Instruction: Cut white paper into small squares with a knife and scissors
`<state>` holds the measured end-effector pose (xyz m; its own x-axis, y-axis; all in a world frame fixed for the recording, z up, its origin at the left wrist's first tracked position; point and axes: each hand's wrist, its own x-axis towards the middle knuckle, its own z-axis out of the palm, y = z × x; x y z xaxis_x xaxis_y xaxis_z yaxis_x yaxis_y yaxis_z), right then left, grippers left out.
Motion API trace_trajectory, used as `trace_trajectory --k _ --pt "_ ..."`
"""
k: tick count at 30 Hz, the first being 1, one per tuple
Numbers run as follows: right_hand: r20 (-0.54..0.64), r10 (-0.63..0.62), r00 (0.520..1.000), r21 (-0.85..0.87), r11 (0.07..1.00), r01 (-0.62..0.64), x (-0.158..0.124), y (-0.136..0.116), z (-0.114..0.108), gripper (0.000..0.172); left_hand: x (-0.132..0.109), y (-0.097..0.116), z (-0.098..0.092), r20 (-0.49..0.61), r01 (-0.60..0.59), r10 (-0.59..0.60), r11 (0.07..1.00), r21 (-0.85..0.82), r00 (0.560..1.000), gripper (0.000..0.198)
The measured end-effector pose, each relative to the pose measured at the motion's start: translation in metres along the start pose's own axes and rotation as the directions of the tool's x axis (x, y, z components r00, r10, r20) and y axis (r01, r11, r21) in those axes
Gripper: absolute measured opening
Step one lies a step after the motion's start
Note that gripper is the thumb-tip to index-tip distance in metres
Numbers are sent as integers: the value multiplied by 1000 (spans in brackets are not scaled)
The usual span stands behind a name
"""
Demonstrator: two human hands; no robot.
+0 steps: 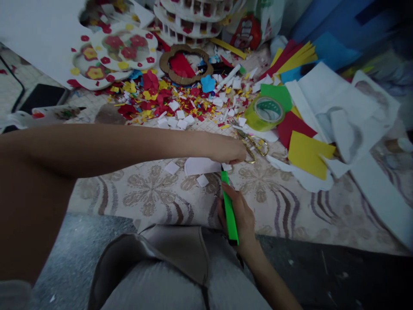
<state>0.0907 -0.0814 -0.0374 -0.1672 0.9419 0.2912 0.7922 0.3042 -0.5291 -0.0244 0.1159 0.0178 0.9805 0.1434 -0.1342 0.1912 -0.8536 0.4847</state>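
My right hand (240, 211) is wrapped round a bright green utility knife (230, 209), its dark tip pointing away from me near a small white piece. My left hand (230, 148) reaches across from the left, its fingers curled together and pointing down. What those fingers pinch, if anything, is hidden. Just beyond them lie gold-handled scissors (260, 145), partly covered by the hand. Under the left wrist is a white strip (201, 166), with small white squares (202, 181) in front of it.
A patterned cloth (148, 189) covers the table. Behind the arm lie many coloured scraps (193, 101) and a brown flower-shaped ring (164, 64). A tape roll (266, 113), a yellow sheet (308, 155) and white offcuts (338, 99) are at right. A white tiered structure (193, 17) stands behind.
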Motion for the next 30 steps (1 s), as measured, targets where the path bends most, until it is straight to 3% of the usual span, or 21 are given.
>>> trace_trajectory --k 9,20,30 --pt "81 -5 997 50 999 1 -15 10 -5 48 -3 7 0 -9 16 -15 999 41 1000 22" --pt "32 34 999 5 999 -34 -12 9 1 41 -1 -2 8 -74 61 -60 998 16 995 19" --pt "71 34 997 75 996 -39 -10 11 -2 45 -1 -4 12 -92 100 -99 995 5 991 17"
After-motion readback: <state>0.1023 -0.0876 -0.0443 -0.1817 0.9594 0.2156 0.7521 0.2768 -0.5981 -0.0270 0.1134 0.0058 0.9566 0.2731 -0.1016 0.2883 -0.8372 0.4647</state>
